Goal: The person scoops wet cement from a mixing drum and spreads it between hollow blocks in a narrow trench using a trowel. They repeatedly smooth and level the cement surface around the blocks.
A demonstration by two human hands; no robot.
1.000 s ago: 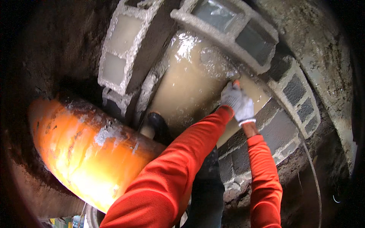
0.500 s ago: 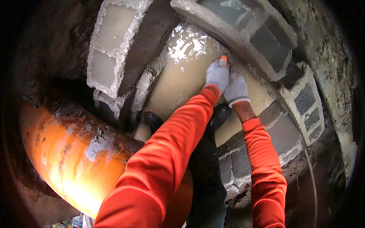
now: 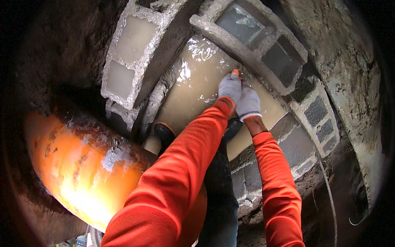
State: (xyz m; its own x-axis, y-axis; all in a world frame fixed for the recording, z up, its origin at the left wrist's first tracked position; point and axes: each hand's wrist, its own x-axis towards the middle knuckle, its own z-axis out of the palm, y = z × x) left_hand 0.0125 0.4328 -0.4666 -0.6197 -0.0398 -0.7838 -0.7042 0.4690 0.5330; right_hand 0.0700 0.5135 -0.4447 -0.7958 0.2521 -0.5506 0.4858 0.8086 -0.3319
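My left hand, in a grey-white knit glove, is closed round a small orange-tipped tool, whose shape I cannot make out. My right hand, in a matching glove, is closed just behind and right of the left, against it; its grip is hidden. Both are over murky brown water in a pit, close to the lower edge of a hollow concrete block. My dark boots stand in the water below my arms.
A large orange pipe fills the lower left. Hollow blocks line the upper left, more blockwork lies at right. A rope hangs at lower right, beside dark earth walls.
Since a second ago both hands have moved up and left over the water. In the last half second they have shifted slightly down and left in the view.
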